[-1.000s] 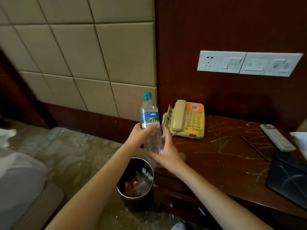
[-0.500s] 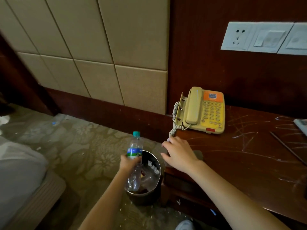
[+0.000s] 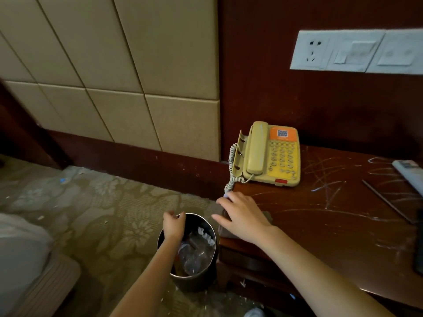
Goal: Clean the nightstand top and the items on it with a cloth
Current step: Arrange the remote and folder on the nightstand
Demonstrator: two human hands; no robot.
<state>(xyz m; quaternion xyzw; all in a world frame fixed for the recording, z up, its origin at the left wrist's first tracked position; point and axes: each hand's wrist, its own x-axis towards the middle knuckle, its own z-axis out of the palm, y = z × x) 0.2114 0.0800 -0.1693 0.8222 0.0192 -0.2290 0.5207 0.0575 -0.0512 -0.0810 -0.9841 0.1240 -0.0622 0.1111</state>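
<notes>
i am seeing my left hand (image 3: 174,225) hanging over the trash bin (image 3: 190,282), fingers loosely curled and holding nothing. my right hand (image 3: 243,215) is lying flat, fingers spread, on a brownish cloth (image 3: 266,217) at the near left corner of the nightstand (image 3: 332,225). the yellow telephone (image 3: 266,154) is standing just beyond this hand.

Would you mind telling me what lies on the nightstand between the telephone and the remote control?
In the head view, only bare, scratched wood of the nightstand lies between the telephone and the remote control; a thin dark stick lies nearer the front.
</notes>
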